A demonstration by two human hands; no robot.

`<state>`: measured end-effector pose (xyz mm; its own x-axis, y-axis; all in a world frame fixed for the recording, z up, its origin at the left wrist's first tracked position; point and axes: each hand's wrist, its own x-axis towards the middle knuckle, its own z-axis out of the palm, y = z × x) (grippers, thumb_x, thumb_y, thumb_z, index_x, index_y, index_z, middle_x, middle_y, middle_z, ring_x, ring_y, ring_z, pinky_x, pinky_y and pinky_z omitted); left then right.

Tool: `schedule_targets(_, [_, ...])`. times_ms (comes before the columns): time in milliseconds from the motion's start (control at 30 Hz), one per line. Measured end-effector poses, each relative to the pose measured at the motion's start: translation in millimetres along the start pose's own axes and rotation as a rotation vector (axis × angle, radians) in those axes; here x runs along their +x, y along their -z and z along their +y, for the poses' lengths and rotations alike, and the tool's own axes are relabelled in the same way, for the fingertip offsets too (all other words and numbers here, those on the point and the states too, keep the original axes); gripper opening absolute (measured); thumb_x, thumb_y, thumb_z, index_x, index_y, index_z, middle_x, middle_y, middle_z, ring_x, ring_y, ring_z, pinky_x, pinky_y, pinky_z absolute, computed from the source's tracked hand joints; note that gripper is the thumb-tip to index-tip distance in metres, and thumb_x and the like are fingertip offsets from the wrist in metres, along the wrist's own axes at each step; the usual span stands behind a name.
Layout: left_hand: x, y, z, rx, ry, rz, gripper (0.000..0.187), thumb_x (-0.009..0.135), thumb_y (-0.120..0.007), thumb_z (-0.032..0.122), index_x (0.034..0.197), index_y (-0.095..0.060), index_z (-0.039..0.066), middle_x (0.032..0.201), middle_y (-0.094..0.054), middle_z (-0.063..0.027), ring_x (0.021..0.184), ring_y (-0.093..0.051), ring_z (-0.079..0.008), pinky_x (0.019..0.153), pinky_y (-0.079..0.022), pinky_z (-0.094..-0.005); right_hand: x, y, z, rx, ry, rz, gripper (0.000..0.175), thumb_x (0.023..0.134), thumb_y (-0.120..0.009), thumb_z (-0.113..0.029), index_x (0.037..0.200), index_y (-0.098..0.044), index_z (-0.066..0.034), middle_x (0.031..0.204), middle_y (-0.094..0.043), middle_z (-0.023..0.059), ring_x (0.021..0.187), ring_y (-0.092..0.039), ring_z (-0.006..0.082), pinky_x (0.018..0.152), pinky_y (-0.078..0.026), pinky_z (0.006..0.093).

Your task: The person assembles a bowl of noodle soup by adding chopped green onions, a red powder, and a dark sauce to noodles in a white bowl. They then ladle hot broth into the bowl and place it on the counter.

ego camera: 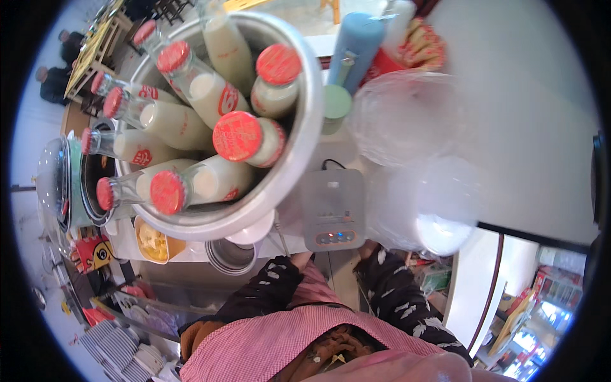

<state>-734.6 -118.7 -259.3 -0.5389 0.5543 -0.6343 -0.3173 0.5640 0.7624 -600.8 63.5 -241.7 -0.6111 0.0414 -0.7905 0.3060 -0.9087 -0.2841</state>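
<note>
At the counter's near edge, just below a grey box-shaped device (333, 205) with a row of lit buttons, both my hands show only in part. My left hand (301, 260) comes out of a dark, feather-patterned sleeve near the device's lower left corner. Close to its lower right corner is my right hand (368, 250). The fingers of both are hidden, so any hold cannot be made out. Up and to the left, a large round metal pot (305, 133) holds several glass bottles of a white drink, including a front bottle (219, 179) with a red cap.
Stacked clear plastic lids or bowls (405, 119) stand right of the device. Behind it are a green-lidded jar (337, 102) and a blue cylinder (358, 47). A tub of yellow food (155, 241) and a nested container stack (232, 255) sit below the pot. Two people are far left.
</note>
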Motion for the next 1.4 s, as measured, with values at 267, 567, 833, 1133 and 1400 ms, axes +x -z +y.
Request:
schedule_targets(267, [-76, -39, -26, 0.477, -0.042, -0.593, 0.052, 0.090, -0.069, 0.036, 0.127, -0.058, 0.001, 0.112, -0.070, -0.0173, 0.104, -0.068, -0.0265, 0.089, -0.054, -0.0367, -181, 40, 86, 0.181, -0.010, 0.440, 0.042, 0.096, -0.057, -0.031, 0.129, -0.058, -0.0040, 0.125, -0.063, 0.0134, 0.116, -0.060, 0.0305, 0.100, -0.048, 0.0465])
schedule_targets(567, [-149, -138, 27, 0.814, -0.587, -0.990, 0.047, 0.090, -0.071, 0.031, 0.123, -0.062, -0.001, 0.114, -0.070, -0.0198, 0.104, -0.070, -0.0287, 0.090, -0.055, -0.0380, -339, 91, 269, 0.447, 0.343, 0.830, 0.031, 0.096, -0.064, -0.035, 0.110, -0.063, -0.0070, 0.097, -0.066, 0.0075, 0.084, -0.065, 0.0183, 0.077, -0.055, 0.0360])
schedule_targets(833, [-257, -297, 23, 0.186, 0.281, -1.191, 0.052, 0.100, -0.060, 0.035, 0.137, -0.040, 0.004, 0.117, -0.062, -0.0264, 0.106, -0.066, -0.0352, 0.090, -0.056, -0.0431, -386, 77, 474, 1.058, 0.711, 0.978, 0.030, 0.097, -0.063, -0.033, 0.112, -0.064, -0.0067, 0.098, -0.067, 0.0064, 0.084, -0.066, 0.0182, 0.076, -0.055, 0.0332])
schedule_targets(1133, [-232, -348, 11, 0.275, 0.437, -1.266, 0.057, 0.085, -0.044, -0.003, 0.142, -0.044, 0.000, 0.141, -0.053, -0.0164, 0.131, -0.051, -0.0315, 0.111, -0.043, -0.0480, -382, 81, 581, 1.644, 1.066, 1.139, 0.031, 0.098, -0.061, -0.038, 0.107, -0.067, -0.0083, 0.097, -0.067, 0.0055, 0.086, -0.065, 0.0197, 0.076, -0.054, 0.0352])
schedule_targets(1400, [-355, -369, 36, 0.900, 0.152, -1.464, 0.065, 0.075, -0.046, 0.008, 0.138, -0.040, -0.002, 0.137, -0.049, -0.0213, 0.124, -0.055, -0.0407, 0.105, -0.045, -0.0588, -443, 134, 596, 1.745, 1.040, 1.082, 0.033, 0.096, -0.066, -0.034, 0.110, -0.066, -0.0044, 0.097, -0.067, 0.0073, 0.089, -0.066, 0.0207, 0.080, -0.057, 0.0370])
